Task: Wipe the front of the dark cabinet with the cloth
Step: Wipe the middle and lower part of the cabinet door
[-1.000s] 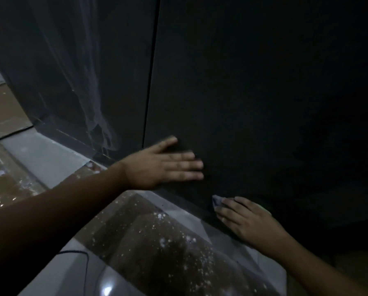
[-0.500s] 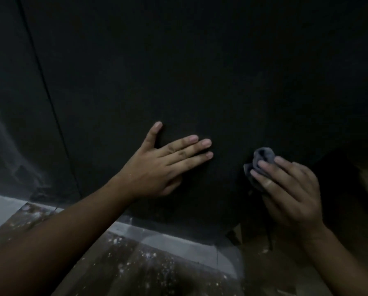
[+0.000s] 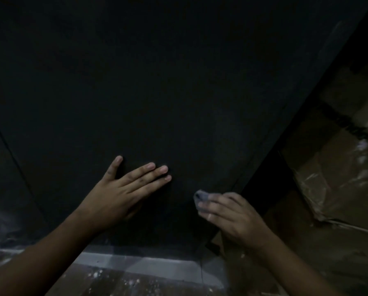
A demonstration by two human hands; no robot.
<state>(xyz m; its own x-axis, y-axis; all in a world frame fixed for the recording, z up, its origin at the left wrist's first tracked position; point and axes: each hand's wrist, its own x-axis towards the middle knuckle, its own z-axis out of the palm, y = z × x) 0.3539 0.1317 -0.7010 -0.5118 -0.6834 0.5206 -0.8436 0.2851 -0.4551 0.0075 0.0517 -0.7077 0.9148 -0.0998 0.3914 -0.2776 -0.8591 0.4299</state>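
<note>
Dim light fills a small room, and nearly all of the view is taken by the cabinet (image 3: 157, 82), its front a flat, matte, near-black panel with a thin vertical seam toward its left edge. Along the cabinet's right edge the panel ends, and beyond it stands what looks like a cardboard box (image 3: 339, 167) with shiny, crinkled tape or plastic on it. Below the cabinet's bottom edge runs a pale strip, then a dark floor (image 3: 125, 283) flecked with white specks, perhaps paint or dust.

Low on the panel, the left hand (image 3: 123, 193) lies flat against the front, its fingers (image 3: 148, 174) straight and pressed close together, the thumb held apart. It probably braces the person, who seems to be leaning in low.

Near the cabinet's lower right corner, the right hand (image 3: 228, 212) holds the cloth (image 3: 201, 197), a small grey wad bunched under curled fingers that pinch it against the panel. Bunching it likely gives a firm pad to rub with. The hand is slightly blurred, so exact contact with the front is hard to confirm. A fainter, hazy patch above the cloth may be smeared dust, suggesting much of the front remains to be wiped.
</note>
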